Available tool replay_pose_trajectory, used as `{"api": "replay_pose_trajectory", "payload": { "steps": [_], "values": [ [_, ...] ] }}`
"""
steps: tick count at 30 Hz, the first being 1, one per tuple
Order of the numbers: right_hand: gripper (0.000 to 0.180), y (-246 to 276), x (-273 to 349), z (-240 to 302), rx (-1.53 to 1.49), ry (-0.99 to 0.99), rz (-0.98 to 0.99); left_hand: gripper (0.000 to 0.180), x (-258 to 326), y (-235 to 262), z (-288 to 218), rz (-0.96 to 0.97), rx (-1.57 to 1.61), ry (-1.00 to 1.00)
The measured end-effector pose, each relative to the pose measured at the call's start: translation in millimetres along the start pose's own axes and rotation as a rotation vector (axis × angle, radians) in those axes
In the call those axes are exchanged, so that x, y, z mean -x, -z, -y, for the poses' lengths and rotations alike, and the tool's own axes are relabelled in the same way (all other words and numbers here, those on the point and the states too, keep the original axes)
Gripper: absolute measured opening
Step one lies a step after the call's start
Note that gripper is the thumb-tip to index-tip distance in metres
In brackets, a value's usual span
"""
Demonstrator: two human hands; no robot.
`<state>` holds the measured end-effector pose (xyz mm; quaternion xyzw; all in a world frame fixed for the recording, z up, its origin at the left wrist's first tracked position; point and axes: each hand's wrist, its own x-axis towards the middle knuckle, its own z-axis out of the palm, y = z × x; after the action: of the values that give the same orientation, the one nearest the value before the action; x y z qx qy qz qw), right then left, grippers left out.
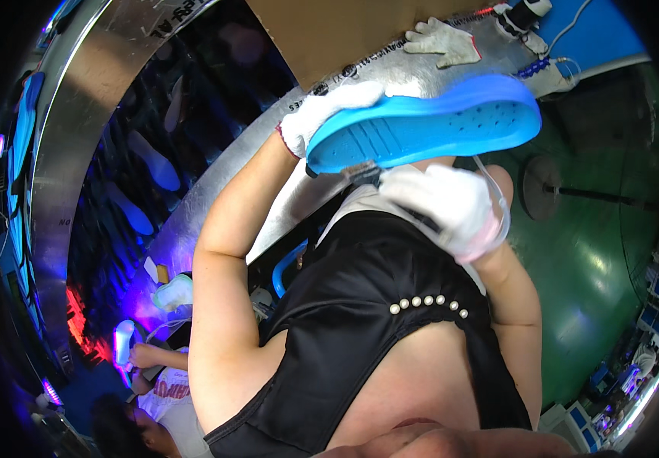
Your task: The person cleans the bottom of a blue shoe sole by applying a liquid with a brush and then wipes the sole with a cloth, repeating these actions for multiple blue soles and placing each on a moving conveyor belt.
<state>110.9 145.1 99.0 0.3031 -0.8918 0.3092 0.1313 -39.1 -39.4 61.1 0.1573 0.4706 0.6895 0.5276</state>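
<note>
Holding a blue shoe sole [421, 130] beside the metal table [222, 168], we wrap our gloved left hand [333, 111] firmly over its left end; our blurred right hand [448, 206], fingers closed, grips a brush [361, 172] at the near edge. A white work glove [442, 43] lies far right.

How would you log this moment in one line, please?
left hand: gripping blue shoe sole by one end | right hand: holding brush close to sole's near edge | loose white glove: lying beyond sole
</note>
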Motion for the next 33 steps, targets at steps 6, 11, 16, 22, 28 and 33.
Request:
{"api": "replay_pose_trajectory", "payload": {
  "steps": [6, 11, 16, 22, 28, 33],
  "values": [
    [0.029, 10.5, -2.2, -1.2, -0.012, -0.043, -0.073, 0.060, 10.5, -0.6, -10.8, -0.213, -0.022, 0.159],
    [0.030, 18.5, -3.1, -6.6, -0.008, 0.004, -0.119, 0.056, 11.7, 34.5, 10.9, -0.097, -0.588, -0.465],
    [0.025, 25.9, -4.6, 9.4, 0.093, 0.003, 0.091, 0.051, 21.8, -2.4, -19.7, -0.242, -0.168, -0.073],
    [0.024, -6.5, -5.3, -1.7, 0.090, 0.212, 0.016, 0.069, 7.7, -3.0, -7.0, -0.368, 0.043, -0.111],
    [0.023, 1.5, -7.6, -24.7, -0.158, 0.054, -0.316, 0.068, 13.6, 9.4, -4.5, -0.321, 0.094, -0.103],
    [0.022, 5.7, -1.3, 1.5, 0.024, 0.169, -0.079, 0.045, 18.9, 27.2, -3.2, -0.259, -0.313, -0.260]
  ]
}}
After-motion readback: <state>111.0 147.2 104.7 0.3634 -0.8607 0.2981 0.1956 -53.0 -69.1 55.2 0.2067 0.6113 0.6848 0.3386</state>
